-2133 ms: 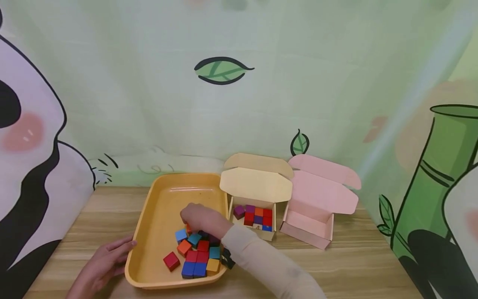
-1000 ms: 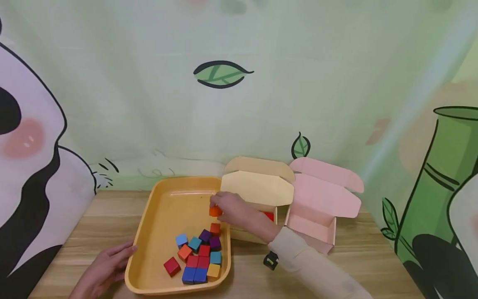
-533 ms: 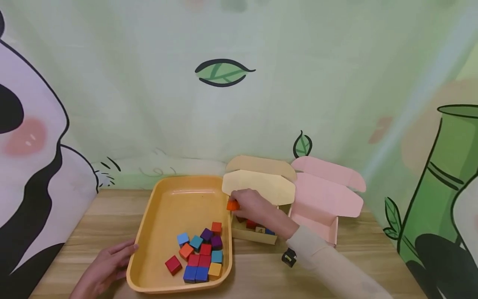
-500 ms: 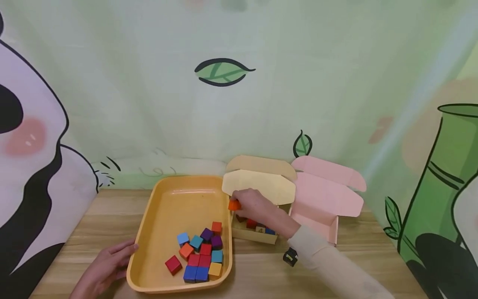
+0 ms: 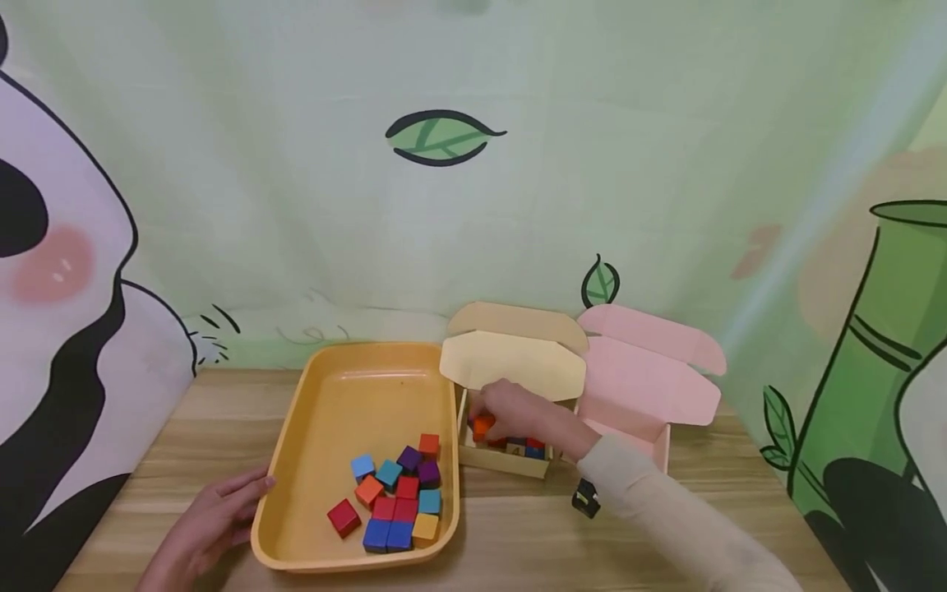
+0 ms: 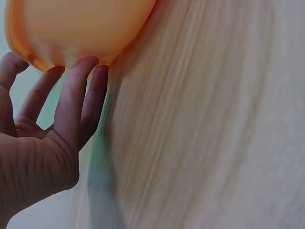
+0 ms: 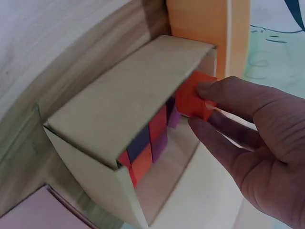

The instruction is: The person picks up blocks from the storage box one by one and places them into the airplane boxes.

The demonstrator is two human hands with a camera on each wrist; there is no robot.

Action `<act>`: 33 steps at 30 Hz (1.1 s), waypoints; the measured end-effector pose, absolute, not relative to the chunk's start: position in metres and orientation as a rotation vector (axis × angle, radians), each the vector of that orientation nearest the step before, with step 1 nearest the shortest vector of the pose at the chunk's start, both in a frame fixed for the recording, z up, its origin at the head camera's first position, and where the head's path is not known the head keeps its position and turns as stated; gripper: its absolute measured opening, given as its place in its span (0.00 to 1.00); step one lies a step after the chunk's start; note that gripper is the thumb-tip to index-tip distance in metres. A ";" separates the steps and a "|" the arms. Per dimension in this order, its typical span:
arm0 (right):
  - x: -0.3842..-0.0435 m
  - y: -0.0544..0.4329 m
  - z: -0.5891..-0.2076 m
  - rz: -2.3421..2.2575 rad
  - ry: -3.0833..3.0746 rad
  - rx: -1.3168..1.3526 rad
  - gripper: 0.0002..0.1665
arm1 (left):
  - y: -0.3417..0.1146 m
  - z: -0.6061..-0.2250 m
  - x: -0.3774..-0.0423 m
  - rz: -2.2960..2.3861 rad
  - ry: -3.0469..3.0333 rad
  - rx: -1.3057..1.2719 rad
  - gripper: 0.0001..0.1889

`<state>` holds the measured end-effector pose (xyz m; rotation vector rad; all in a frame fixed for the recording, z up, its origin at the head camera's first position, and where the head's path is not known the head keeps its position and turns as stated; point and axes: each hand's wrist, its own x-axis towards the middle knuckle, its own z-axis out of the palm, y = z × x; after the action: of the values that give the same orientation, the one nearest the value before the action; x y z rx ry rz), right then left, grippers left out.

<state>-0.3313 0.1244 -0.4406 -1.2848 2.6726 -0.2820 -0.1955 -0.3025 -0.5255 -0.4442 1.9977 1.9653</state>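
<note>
An orange cube [image 7: 191,95] is pinched between the thumb and fingers of my right hand [image 5: 516,409]. It is at the opening of the cream cardboard box [image 5: 503,463], near the end beside the tray. Red, purple, blue and orange cubes [image 7: 151,131] sit together inside that box, partly hidden by the hand in the head view. My left hand [image 5: 214,518] has its fingertips against the left wall of the yellow tray [image 5: 268,501], fingers extended, as the left wrist view also shows. Several coloured cubes [image 5: 395,501] lie in the tray's front right part.
To the right of the cream box stands a pink box [image 5: 644,436], its lid [image 5: 651,370] raised. The cream box's lid [image 5: 514,362] is up too. A wooden table [image 5: 533,534] carries everything, with a printed curtain [image 5: 311,189] behind. A dark wrist device [image 5: 585,498] hangs at the right wrist.
My right hand has picked up the orange cube in the tray and carried it right, over the tray's edge, down to the cream box. My left hand has stayed at the tray.
</note>
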 end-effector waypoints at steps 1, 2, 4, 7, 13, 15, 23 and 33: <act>-0.332 0.123 -0.443 -0.284 2.666 -1.284 0.14 | -0.303 -0.526 -0.196 1.968 1.997 -0.440 0.40; -0.333 0.121 -0.446 -0.296 2.656 -1.280 0.14 | -0.303 -0.526 -0.196 1.970 1.997 -0.437 0.40; -0.335 0.118 -0.451 -0.308 2.653 -1.270 0.14 | -0.303 -0.526 -0.196 1.972 1.999 -0.431 0.40; -0.337 0.116 -0.456 -0.296 2.670 -1.246 0.11 | -0.302 -0.528 -0.197 1.976 1.994 -0.404 0.39; -0.339 0.125 -0.462 -0.244 2.721 -1.148 0.09 | -0.291 -0.533 -0.199 1.969 1.967 -0.466 0.39; -0.340 0.127 -0.462 -0.266 2.726 -1.121 0.09 | -0.288 -0.534 -0.200 1.963 1.971 -0.476 0.40; -0.343 0.116 -0.464 -0.176 2.756 -1.214 0.10 | -0.296 -0.531 -0.199 1.972 2.001 -0.484 0.39; -0.339 0.109 -0.471 -0.159 2.856 -1.195 0.13 | -0.301 -0.528 -0.200 1.961 2.020 -0.490 0.39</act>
<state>-0.3394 0.1088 -0.4708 -1.1953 2.8557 -0.1593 -0.1999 -0.3008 -0.5277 -0.4903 2.0199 1.9607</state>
